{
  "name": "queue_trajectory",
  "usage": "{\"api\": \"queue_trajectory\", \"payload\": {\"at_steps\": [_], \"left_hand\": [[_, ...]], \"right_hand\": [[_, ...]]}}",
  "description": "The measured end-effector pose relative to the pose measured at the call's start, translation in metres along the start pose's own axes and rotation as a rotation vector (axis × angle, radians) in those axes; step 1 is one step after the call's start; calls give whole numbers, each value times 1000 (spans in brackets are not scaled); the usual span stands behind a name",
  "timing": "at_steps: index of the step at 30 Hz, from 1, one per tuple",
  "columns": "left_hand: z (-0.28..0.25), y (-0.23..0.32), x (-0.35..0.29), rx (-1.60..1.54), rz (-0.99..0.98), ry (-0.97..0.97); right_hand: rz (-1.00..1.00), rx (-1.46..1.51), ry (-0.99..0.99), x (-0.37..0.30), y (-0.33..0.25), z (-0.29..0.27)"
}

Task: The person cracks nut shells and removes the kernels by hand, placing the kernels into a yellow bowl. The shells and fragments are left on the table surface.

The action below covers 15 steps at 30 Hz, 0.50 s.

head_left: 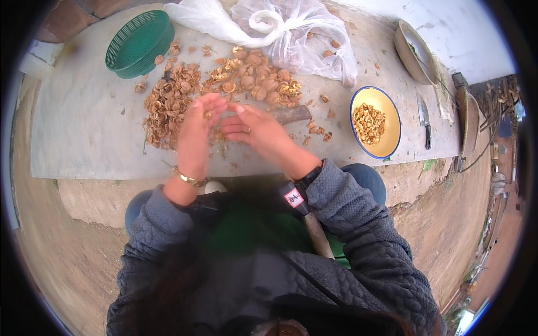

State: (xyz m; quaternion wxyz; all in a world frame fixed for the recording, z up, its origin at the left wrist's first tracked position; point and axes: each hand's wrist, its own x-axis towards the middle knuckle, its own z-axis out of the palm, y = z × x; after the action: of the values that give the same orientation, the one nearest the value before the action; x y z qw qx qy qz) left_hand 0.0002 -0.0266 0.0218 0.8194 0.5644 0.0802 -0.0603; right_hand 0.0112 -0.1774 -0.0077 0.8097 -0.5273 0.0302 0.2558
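My left hand (194,134), with a gold bracelet at the wrist, is raised over the table beside the heap of broken walnut shells (168,103). Its stretched fingers are slightly blurred and tip toward the right. My right hand (259,131) faces it, fingers extended and a little apart, the fingertips of both hands close together. Whether a small scrap lies between them is hard to make out. Just beyond are walnuts (269,84), some whole and some cracked. A dark brown flat bar (292,115) lies behind my right hand. Walnut kernels (368,124) fill part of a yellow blue-rimmed bowl (389,103) to the right.
A green plastic basket (141,42) stands at the far left. A translucent plastic bag (305,36) lies at the back. On the right are a knife (424,120) with a black handle and a round shallow basket (413,53). A pale wooden handle (319,238) shows near my lap.
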Motion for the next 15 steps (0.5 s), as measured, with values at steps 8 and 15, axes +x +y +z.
{"api": "queue_trajectory", "payload": {"at_steps": [8,15], "left_hand": [[-14,-18,54,620,383,-49],[-54,-27,150,1352,468,-74]], "right_hand": [[90,353,168,-25,-30,-10],[-321,-865,828,-87,-113,-130]]}}
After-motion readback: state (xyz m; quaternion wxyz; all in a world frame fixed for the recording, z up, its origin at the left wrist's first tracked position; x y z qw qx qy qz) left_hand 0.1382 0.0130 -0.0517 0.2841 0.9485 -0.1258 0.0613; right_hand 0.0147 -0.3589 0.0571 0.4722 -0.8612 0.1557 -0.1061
